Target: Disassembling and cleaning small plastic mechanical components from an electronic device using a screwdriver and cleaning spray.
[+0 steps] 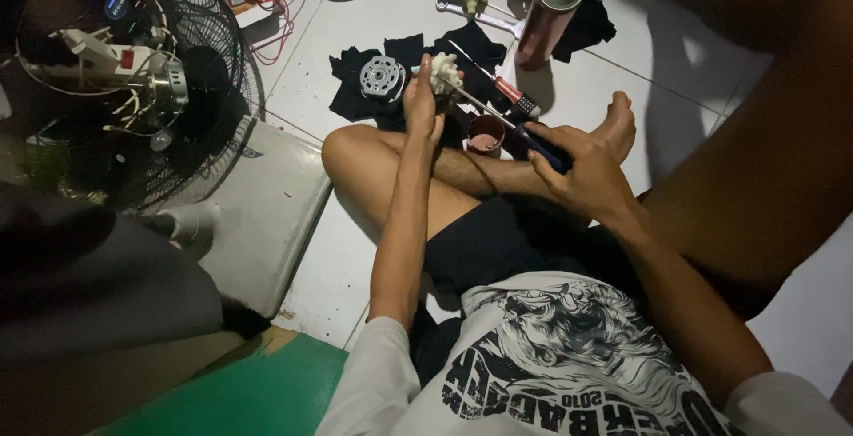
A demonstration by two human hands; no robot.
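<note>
The left hand point(421, 98) is closed around a small cream-white plastic part point(444, 70), held upright over the crossed legs, just above a black cloth point(404, 49) spread on the tiled floor point(355, 249). The part is pale, blocky and irregular, with a thin metal shaft meeting it from the lower right. That shaft belongs to a screwdriver point(498, 116) whose dark blue handle the right hand point(577, 169) grips in a closed fist, the tip touching the plastic part. In all, 2 screwdrivers show: the 1 in hand and a second, a red-handled screwdriver point(506, 89), lying on the cloth just beside it. 1 round silver motor core point(383, 78) rests on the cloth near the left hand, 1 small brown cup point(485, 136) sits between the hands, and 1 dark red spray can point(546, 14) stands upright farther back, with 1 wrench point(471, 14) near it. 1 fan guard point(133, 89), a black wire cage with exposed wiring and a white housing, stands at left. The left fingers hide most of the plastic part, the scene is dim, and the top corner items are cut off and hard to name.
</note>
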